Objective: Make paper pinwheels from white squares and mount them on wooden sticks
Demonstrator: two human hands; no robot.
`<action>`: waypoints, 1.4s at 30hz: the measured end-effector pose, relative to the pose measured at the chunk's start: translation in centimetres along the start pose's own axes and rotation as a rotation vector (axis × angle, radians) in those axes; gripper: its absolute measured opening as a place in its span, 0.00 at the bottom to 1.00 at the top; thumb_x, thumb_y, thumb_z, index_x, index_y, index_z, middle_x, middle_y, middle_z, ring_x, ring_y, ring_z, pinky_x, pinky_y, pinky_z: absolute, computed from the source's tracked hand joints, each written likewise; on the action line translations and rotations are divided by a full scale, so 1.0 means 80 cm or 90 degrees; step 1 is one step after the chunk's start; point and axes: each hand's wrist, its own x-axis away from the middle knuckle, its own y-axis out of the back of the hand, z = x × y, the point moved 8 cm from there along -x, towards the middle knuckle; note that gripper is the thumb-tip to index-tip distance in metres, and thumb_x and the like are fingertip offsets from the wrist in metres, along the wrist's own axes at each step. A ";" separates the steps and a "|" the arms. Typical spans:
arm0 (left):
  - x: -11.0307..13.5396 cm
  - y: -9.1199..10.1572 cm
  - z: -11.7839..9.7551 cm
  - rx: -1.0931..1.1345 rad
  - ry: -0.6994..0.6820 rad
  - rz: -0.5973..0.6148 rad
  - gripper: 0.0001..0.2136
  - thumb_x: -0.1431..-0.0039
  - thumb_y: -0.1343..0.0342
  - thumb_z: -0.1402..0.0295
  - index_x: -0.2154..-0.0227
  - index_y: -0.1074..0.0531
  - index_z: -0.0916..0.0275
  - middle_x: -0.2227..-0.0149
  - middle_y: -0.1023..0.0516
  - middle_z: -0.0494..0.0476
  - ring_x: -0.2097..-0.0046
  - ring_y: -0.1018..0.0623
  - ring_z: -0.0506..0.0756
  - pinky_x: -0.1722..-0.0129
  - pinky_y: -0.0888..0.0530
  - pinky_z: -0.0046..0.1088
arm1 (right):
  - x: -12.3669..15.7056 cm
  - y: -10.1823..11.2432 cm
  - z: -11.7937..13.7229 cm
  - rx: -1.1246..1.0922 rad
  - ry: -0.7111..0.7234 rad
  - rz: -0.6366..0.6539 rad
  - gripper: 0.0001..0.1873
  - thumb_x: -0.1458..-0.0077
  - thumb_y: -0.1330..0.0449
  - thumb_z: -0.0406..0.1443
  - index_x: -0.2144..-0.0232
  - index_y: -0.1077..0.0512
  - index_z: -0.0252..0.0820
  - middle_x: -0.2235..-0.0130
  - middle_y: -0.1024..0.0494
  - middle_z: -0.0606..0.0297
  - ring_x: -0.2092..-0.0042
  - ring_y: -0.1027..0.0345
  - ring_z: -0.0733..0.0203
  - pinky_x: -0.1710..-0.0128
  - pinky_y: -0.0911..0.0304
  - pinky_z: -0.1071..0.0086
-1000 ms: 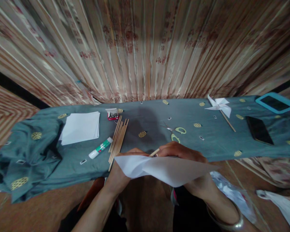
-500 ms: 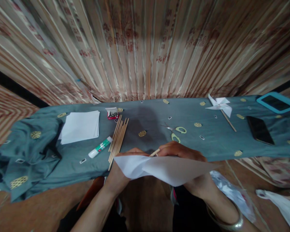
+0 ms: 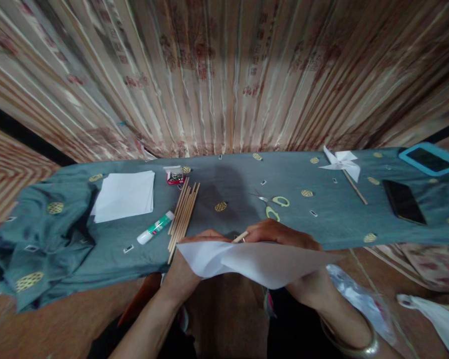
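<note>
A white paper pinwheel (image 3: 262, 262), seen edge-on, is held between my hands just off the front edge of the cloth-covered table. Behind the paper, the end of a wooden stick (image 3: 241, 237) pokes up between my fingers. My left hand (image 3: 194, 264) is closed on the left side, its fingertips mostly hidden by the paper. My right hand (image 3: 284, 234) curls over the far side, with fingers around the stick and paper. A pin joining them cannot be made out clearly.
On the table lie white sheets (image 3: 125, 196), a glue stick (image 3: 155, 228), several wooden sticks (image 3: 184, 214), a red box of pins (image 3: 175, 175), green-handled scissors (image 3: 271, 203), another pinwheel (image 3: 340, 162), a black phone (image 3: 403, 201) and a blue-framed device (image 3: 430, 159). Behind hangs a curtain (image 3: 224, 75).
Almost nothing differs. My hands and the pinwheel stay in the same place, and the view shifts very slightly.
</note>
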 end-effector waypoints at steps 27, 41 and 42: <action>0.005 -0.015 0.076 0.210 0.230 -0.123 0.13 0.64 0.30 0.62 0.75 0.20 0.66 0.80 0.22 0.54 0.77 0.26 0.52 0.76 0.31 0.25 | 0.008 -0.030 -0.113 -0.283 -0.396 -0.069 0.13 0.59 0.31 0.42 0.72 0.25 0.39 0.75 0.23 0.67 0.75 0.35 0.67 0.75 0.38 0.73; 0.014 -0.020 0.111 0.275 0.252 -0.181 0.12 0.68 0.29 0.66 0.79 0.21 0.67 0.81 0.22 0.54 0.79 0.27 0.50 0.76 0.32 0.24 | 0.013 -0.041 -0.130 -0.238 -0.399 0.022 0.13 0.56 0.32 0.43 0.71 0.24 0.39 0.75 0.25 0.69 0.74 0.38 0.68 0.74 0.41 0.73; 0.015 -0.021 0.111 0.277 0.259 -0.184 0.11 0.68 0.28 0.66 0.80 0.21 0.67 0.81 0.22 0.54 0.79 0.26 0.50 0.76 0.32 0.24 | 0.014 -0.043 -0.132 -0.247 -0.407 0.033 0.14 0.56 0.32 0.43 0.71 0.24 0.39 0.74 0.25 0.68 0.74 0.37 0.67 0.74 0.41 0.73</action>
